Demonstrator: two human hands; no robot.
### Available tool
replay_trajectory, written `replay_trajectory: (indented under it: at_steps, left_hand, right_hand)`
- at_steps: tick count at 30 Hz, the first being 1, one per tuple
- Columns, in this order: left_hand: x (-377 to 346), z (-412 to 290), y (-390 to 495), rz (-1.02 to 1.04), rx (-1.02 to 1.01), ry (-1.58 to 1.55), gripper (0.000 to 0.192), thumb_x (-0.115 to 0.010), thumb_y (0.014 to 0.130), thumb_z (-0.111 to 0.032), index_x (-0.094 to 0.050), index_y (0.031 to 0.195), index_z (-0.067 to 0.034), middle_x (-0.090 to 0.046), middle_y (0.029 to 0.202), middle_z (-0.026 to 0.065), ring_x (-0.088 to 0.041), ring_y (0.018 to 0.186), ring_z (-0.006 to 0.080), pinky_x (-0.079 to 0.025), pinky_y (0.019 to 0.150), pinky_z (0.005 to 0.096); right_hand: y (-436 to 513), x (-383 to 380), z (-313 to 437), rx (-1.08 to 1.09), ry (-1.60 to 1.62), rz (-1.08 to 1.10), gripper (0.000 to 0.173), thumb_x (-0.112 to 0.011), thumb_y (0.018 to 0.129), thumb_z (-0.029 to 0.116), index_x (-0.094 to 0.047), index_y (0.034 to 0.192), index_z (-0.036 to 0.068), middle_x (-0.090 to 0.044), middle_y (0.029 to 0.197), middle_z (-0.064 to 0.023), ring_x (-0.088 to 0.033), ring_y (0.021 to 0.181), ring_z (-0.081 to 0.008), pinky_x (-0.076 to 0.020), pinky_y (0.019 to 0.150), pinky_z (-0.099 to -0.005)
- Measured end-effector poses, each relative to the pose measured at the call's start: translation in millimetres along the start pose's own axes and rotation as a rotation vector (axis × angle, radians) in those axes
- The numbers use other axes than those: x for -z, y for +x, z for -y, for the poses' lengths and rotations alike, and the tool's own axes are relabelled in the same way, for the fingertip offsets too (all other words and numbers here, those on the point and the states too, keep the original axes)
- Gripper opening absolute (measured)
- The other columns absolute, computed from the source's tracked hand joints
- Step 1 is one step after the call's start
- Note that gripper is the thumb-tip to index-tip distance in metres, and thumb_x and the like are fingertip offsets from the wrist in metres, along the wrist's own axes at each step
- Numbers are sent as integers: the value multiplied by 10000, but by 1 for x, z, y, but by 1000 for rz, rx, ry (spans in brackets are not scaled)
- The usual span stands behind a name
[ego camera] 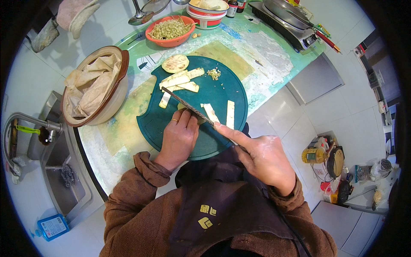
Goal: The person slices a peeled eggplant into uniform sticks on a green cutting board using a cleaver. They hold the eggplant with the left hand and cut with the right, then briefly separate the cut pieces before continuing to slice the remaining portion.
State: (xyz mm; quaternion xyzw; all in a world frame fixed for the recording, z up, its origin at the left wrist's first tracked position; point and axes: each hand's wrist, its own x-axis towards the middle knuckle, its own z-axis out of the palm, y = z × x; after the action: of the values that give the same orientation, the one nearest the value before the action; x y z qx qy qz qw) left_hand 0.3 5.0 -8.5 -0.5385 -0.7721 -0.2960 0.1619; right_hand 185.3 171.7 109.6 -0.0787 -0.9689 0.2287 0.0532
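A round dark green cutting board (pixel 212 141) lies before me at the table's edge. With curled fingers, my left hand (pixel 180 136) presses a pale vegetable piece (pixel 181 106), apparently eggplant, against the board. My right hand (pixel 268 154) grips a kitchen knife (pixel 188 105), its index finger stretched along the spine. The blade runs slantwise over the held piece, just beyond my left fingertips; its cutting edge is hidden. Several cut strips (pixel 179 80) are heaped behind the blade, beside a round eggplant slice (pixel 175 63). Two more strips (pixel 230 114) lie right of the knife, and minced bits (pixel 214 74) farther back.
A cloth-lined ceramic pot (pixel 123 93) stands left of the board, near the sink (pixel 69 189). Behind are an orange bowl (pixel 170 42) of shredded food and stacked tubs (pixel 207 21). At back right, a pan (pixel 285 14) sits on a cooktop (pixel 276 29), its handle jutting past the table.
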Motion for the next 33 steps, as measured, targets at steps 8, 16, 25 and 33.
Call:
replay_trajectory:
  at_steps: [8, 16, 25, 33]
  left_hand:
    - [-2, 1, -1, -17, 2, 10, 272, -748, 858, -31, -687, 1115, 31, -666, 1142, 190, -656, 1097, 403, -596, 900, 450]
    - [-4, 2, -2, -18, 27, -38, 368, -804, 841, -33, -680, 1181, 31, -661, 1188, 190, -650, 1120, 409, -587, 895, 477]
    - [-2, 1, -3, -18, 25, -14, 378, -813, 837, -32, -673, 1183, 29, -659, 1160, 168, -657, 1087, 391, -582, 894, 462]
    - [-2, 1, -3, -4, 15, 5, 389, -809, 854, -38, -667, 1208, 42, -669, 1176, 185, -659, 1101, 400, -590, 899, 463]
  right_hand:
    - [22, -27, -2, 4, 18, -15, 807, -732, 885, 3, -594, 1593, 366, -631, 719, -234, -664, 639, -429, -545, 612, -480]
    - [24, -24, -15, -57, 153, -21, 798, -721, 914, -9, -583, 1601, 372, -666, 810, -264, -676, 689, -451, -570, 667, -465]
    - [22, -26, -22, -50, 210, -74, 704, -735, 916, 42, -636, 1555, 320, -707, 863, -237, -688, 699, -438, -577, 684, -475]
    - [10, -10, -16, -36, 125, -22, 702, -749, 885, -19, -675, 1529, 251, -764, 1025, -211, -683, 698, -419, -569, 679, -413]
